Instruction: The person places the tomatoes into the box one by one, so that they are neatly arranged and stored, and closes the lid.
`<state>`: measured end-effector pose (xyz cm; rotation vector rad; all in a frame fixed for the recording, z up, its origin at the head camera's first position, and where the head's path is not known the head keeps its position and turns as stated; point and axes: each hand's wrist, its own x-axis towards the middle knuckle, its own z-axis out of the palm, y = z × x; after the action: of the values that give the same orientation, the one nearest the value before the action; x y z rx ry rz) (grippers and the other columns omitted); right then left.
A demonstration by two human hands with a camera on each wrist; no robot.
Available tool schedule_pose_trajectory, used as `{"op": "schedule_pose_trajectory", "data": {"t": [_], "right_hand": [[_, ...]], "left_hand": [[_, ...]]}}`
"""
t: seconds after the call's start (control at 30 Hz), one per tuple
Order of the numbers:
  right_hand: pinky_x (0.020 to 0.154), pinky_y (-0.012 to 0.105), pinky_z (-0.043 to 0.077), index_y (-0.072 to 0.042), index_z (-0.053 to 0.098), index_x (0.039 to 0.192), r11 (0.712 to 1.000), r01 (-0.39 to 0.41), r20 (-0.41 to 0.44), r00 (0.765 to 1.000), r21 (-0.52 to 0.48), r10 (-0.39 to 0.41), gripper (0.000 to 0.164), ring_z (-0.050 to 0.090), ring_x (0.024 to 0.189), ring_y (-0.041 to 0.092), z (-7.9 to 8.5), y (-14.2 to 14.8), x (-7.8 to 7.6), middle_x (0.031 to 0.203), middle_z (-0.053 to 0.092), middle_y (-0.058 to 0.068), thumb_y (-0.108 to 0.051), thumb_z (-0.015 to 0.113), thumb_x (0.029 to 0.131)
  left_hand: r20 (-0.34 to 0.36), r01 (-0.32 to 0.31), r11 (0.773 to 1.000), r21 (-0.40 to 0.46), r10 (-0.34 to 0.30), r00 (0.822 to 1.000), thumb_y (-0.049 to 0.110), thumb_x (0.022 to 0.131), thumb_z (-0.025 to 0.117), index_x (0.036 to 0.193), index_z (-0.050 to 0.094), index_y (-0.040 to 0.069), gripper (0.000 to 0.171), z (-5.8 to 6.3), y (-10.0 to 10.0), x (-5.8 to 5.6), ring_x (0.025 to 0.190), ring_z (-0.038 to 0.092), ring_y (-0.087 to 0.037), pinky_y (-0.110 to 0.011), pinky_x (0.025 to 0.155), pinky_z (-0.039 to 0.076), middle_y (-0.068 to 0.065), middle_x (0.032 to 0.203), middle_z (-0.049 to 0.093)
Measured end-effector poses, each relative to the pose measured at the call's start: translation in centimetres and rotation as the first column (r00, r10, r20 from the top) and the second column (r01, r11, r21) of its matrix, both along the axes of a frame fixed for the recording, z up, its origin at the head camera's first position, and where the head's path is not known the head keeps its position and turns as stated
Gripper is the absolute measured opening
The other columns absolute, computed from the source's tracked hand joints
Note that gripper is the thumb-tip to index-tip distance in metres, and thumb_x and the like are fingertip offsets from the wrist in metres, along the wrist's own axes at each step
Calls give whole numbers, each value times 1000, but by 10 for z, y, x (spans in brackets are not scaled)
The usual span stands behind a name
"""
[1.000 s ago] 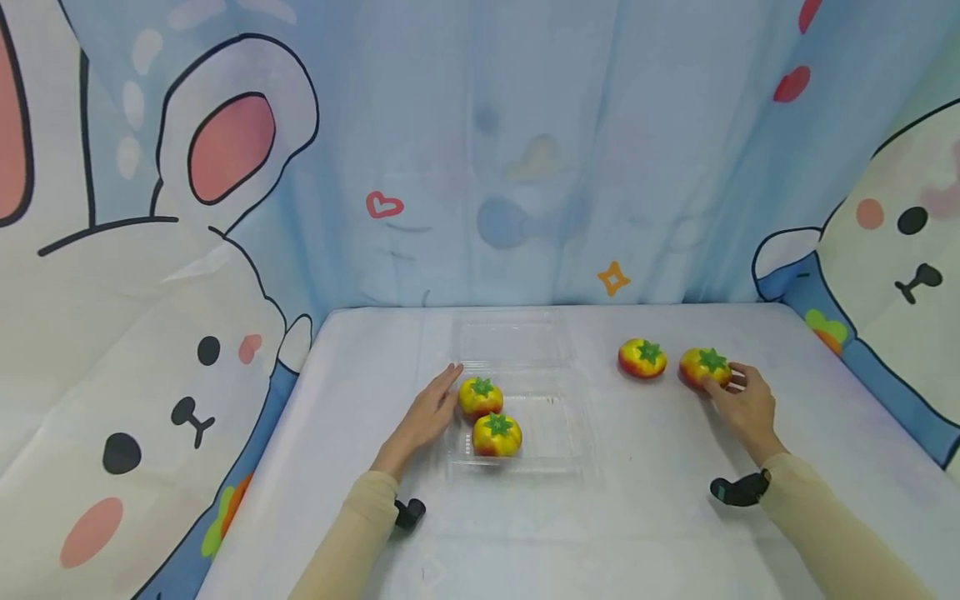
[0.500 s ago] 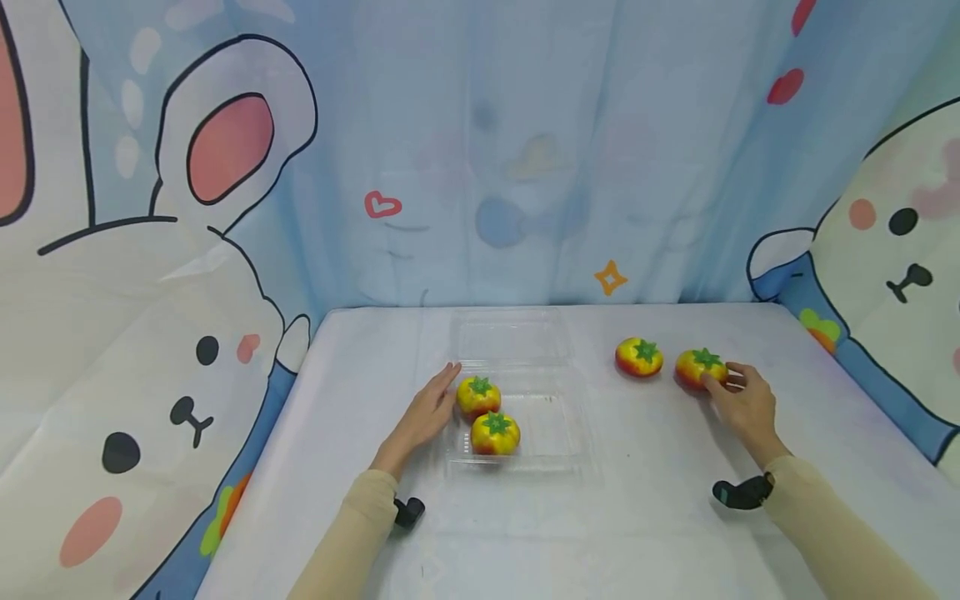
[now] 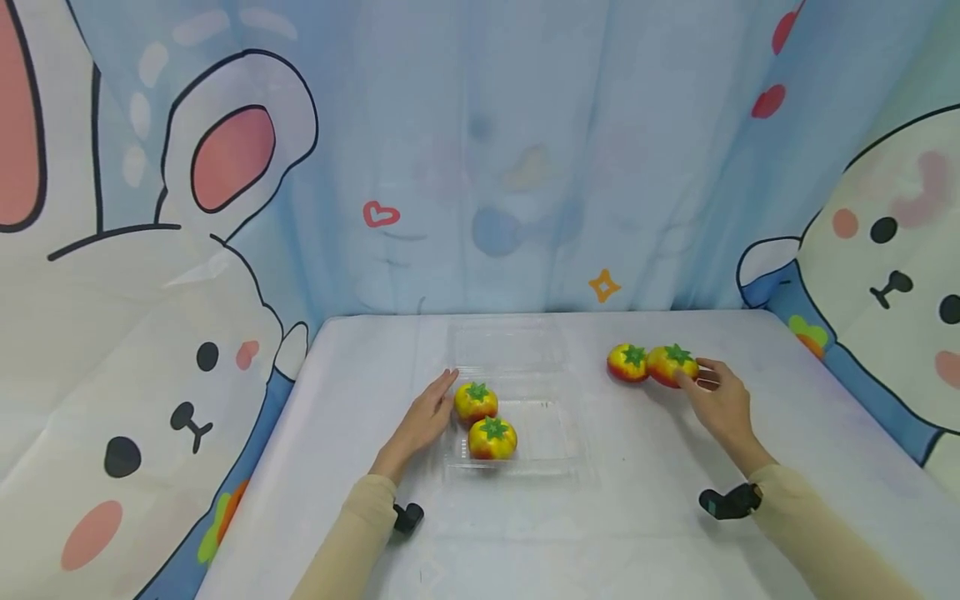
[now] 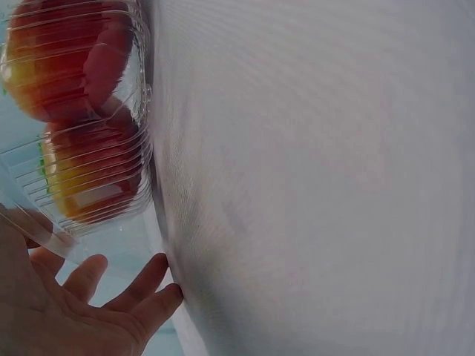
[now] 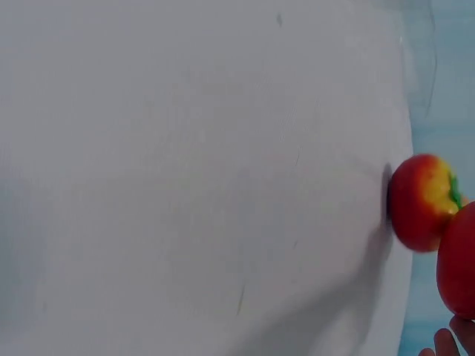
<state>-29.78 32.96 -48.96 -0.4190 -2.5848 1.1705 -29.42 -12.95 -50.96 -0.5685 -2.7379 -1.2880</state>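
Note:
My right hand (image 3: 723,410) pinches a red-and-yellow toy tomato (image 3: 670,367) with a green star-shaped top. In the right wrist view, that held tomato (image 5: 459,259) looks raised off the tabletop. It overlaps a second toy tomato (image 3: 627,362) on the table; whether they touch, I cannot tell. Two more tomatoes, a rear one (image 3: 476,402) and a front one (image 3: 492,439), sit at the left side of a clear plastic clamshell box (image 3: 551,433). My left hand (image 3: 422,419) lies along the box's left wall with its fingers extended. Its spread fingers (image 4: 141,285) show in the left wrist view.
The box's clear lid (image 3: 506,343) lies folded back toward the curtain. A white cloth covers the table (image 3: 600,533). Behind it hangs a blue printed curtain (image 3: 450,150), with cartoon animals at both sides. Each wrist wears a small black camera.
My right hand has moved left with its tomato, closing the gap to the tomato beside it. My left hand keeps its place at the box. The head view has shifted slightly.

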Motion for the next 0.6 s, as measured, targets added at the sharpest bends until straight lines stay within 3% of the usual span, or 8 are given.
{"op": "schedule_pose_trajectory", "data": {"t": [0.07,0.27,0.43,0.6], "right_hand": [[78,53,56,0,42,144,999,-23,-29,999,26,24,72,48,121,45,3,-9,0,136,49,29,-52,55,96],[97,57,48,3,43,142,996,-91,-116,989,2,91,69,48,120,46,25,-43,11,134,50,31,-47,56,97],[102,60,42,2,45,141,989,-145,-166,976,9,144,67,49,122,44,40,-68,11,135,51,29,-47,57,97],[100,56,46,1,49,136,985,-173,-221,960,23,174,61,52,118,42,45,-93,12,130,55,26,-44,60,96]], "left_hand": [[9,-7,1000,-7,7,1000,14,104,40,153,36,8,49,0,0,0,145,29,-32,-49,118,24,-17,158,30],[0,8,1000,12,-8,1000,12,103,39,152,37,4,49,-1,1,3,145,29,-35,-51,117,25,-20,158,30],[-5,5,1000,7,-5,1000,11,103,40,152,37,4,49,1,0,2,144,29,-35,-51,117,25,-20,157,30],[-9,3,1000,8,-3,1000,11,103,40,152,37,4,49,1,0,0,144,30,-36,-51,117,25,-21,157,30]]}}
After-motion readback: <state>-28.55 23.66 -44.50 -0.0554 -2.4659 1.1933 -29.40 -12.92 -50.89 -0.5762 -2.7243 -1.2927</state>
